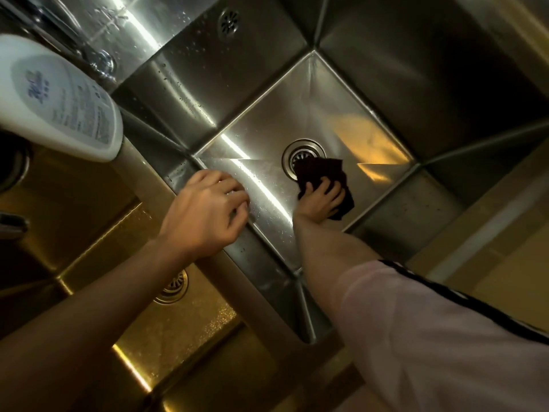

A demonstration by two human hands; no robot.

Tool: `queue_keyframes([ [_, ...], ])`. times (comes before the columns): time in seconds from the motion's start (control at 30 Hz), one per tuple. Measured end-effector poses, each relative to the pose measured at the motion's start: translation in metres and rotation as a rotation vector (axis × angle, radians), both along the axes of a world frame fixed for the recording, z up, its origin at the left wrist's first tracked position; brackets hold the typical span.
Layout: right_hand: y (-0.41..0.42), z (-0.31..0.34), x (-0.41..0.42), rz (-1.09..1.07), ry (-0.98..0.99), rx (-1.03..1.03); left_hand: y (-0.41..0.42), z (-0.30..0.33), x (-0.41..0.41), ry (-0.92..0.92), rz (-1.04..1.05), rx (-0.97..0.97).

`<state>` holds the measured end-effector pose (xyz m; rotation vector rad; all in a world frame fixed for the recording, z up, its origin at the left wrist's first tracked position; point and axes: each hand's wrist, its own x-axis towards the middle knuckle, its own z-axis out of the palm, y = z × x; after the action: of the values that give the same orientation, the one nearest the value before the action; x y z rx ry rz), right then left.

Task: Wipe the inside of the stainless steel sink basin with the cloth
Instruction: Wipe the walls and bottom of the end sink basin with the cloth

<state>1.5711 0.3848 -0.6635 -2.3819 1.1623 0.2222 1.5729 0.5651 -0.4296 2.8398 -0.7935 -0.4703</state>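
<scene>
The dark cloth [325, 181] lies on the basin [267, 135] floor, overlapping the near edge of the drain [303, 154], with the right hand [320, 200] pressing it down, fingers spread and slightly bent over the fabric. The left hand [205, 212] rests on the divider [142, 171] left of the drain, fingers curled over its edge, holding nothing else. A white bottle [56, 96] stands farther left of the drain, beside a second basin [89, 233].
</scene>
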Motion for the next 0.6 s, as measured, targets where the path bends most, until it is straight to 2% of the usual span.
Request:
queue_keyframes([
  [0.13, 0.019, 0.000, -0.019, 0.256, 0.070, 0.016, 0.000, -0.001, 0.000, 0.009, -0.008, 0.007],
  [0.27, 0.018, 0.000, -0.009, 0.566, 0.055, 0.063, 0.001, -0.001, 0.000, -0.003, -0.010, -0.019],
  [0.37, 0.015, 0.002, 0.000, 0.867, 0.068, 0.096, 0.001, 0.000, -0.001, -0.017, -0.008, -0.002],
  [0.6, -0.013, 0.005, 0.037, 1.451, 0.131, 0.015, 0.001, 0.002, 0.000, -0.020, -0.006, 0.037],
])
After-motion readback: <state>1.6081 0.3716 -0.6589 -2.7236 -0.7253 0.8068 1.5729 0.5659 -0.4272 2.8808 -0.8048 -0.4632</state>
